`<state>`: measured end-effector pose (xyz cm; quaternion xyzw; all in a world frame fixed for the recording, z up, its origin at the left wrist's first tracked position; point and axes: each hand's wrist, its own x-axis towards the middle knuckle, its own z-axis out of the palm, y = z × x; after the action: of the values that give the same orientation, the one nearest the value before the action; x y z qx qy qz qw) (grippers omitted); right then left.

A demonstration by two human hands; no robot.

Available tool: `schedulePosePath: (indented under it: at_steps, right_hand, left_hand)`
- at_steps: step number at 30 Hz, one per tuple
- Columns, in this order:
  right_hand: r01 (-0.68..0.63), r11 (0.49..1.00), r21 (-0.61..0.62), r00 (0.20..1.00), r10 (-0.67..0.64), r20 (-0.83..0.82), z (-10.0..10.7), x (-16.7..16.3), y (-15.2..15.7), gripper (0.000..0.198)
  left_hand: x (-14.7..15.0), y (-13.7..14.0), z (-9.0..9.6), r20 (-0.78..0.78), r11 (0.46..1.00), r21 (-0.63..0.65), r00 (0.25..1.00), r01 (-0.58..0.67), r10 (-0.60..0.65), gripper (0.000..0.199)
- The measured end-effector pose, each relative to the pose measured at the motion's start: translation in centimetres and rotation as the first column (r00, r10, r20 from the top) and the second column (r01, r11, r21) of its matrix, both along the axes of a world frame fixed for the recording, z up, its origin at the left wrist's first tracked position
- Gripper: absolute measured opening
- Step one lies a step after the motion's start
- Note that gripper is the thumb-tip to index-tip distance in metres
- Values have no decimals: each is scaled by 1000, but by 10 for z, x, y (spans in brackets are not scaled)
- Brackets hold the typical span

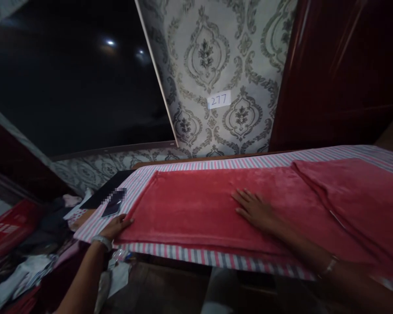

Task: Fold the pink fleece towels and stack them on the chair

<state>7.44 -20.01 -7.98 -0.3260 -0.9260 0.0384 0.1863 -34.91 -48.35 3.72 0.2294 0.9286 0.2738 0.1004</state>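
A red plush blanket (189, 205) lies folded lengthwise over a striped cloth on a table. My right hand (253, 209) rests flat on its middle, palm down with the fingers spread. At the blanket's near left corner, my left hand (116, 226) has its fingers closed at the edge; their undersides are hidden. Toward the right, another folded part of the blanket overlaps the flat part along a slanting edge. The striped cloth (196, 255) shows beneath the blanket along the front, left and back.
A dark phone-like object (112, 208) lies on the cloth's left side. Clothes (29, 270) are heaped at the lower left, near a red bag (11, 226). Behind the table are a large black screen (85, 87), patterned wallpaper (206, 52) and a dark red panel (333, 87).
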Motion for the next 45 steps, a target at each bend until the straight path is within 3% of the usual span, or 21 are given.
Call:
schedulePosePath:
  at_steps: [2,7,10,13,15,17,19,20,22,24,25,27,29,32,36,39,41,45]
  right_hand:
    - [-15,1000,25,1000,16,-27,-5,3,-6,53]
    - [36,997,-64,999,-36,-1,1,2,-10,52]
    - [40,988,-148,999,-43,-15,6,0,-7,51]
    - [17,969,-245,988,-53,-144,12,-6,-3,48]
    - [-23,944,-328,945,-86,-314,17,-12,0,47]
    - [-95,896,-434,847,-156,-508,23,-20,-1,46]
    - [-206,790,-577,720,-278,-637,30,-26,-4,45]
    - [-270,700,-661,663,-363,-655,33,-27,-6,44]
    - [-408,467,-784,584,-526,-618,37,-26,-12,41]
    - [-527,272,-805,546,-618,-566,39,-21,-18,35]
    - [-570,217,-792,538,-629,-560,39,-18,-20,31]
    - [-622,175,-763,542,-608,-581,39,-12,-22,26]
    - [-631,165,-758,573,-559,-599,41,-11,-21,22]
    - [-608,195,-769,603,-517,-607,48,-20,-12,20]
    - [-486,274,-830,601,-584,-545,65,-43,9,40]
    - [-440,324,-837,600,-587,-543,76,-61,22,47]
    - [-436,362,-824,584,-583,-565,81,-72,26,50]
    - [-388,453,-803,557,-579,-596,88,-87,26,63]
  left_hand:
    - [4,-10,-1,93,999,32,995,37,-40,57]
    - [15,-16,-1,268,983,176,963,-55,6,49]
    - [24,-5,17,277,987,162,960,-2,-44,36]
    - [41,24,55,49,982,81,984,170,-174,23]
    - [63,55,83,-236,943,-82,912,324,-334,16]
    - [97,90,104,-309,911,-115,857,397,-413,14]
    - [143,122,110,-363,862,-140,785,487,-502,20]
    - [170,134,106,-434,817,-244,694,523,-574,24]
    - [224,149,88,-436,662,-458,499,593,-749,31]
    - [269,150,59,-376,563,-502,421,656,-826,29]
    - [286,147,43,-356,526,-508,390,682,-849,30]
    - [305,136,13,-324,470,-518,344,715,-881,32]
    - [309,123,-12,-347,478,-504,338,719,-875,34]
    - [303,103,-35,-502,565,-411,340,716,-795,37]
    - [296,82,-56,-757,650,-139,344,747,-556,48]
    - [291,75,-70,-860,695,22,367,719,-354,50]
    - [286,76,-77,-878,683,35,350,730,-328,44]
    - [275,83,-78,-911,544,10,232,839,-342,32]
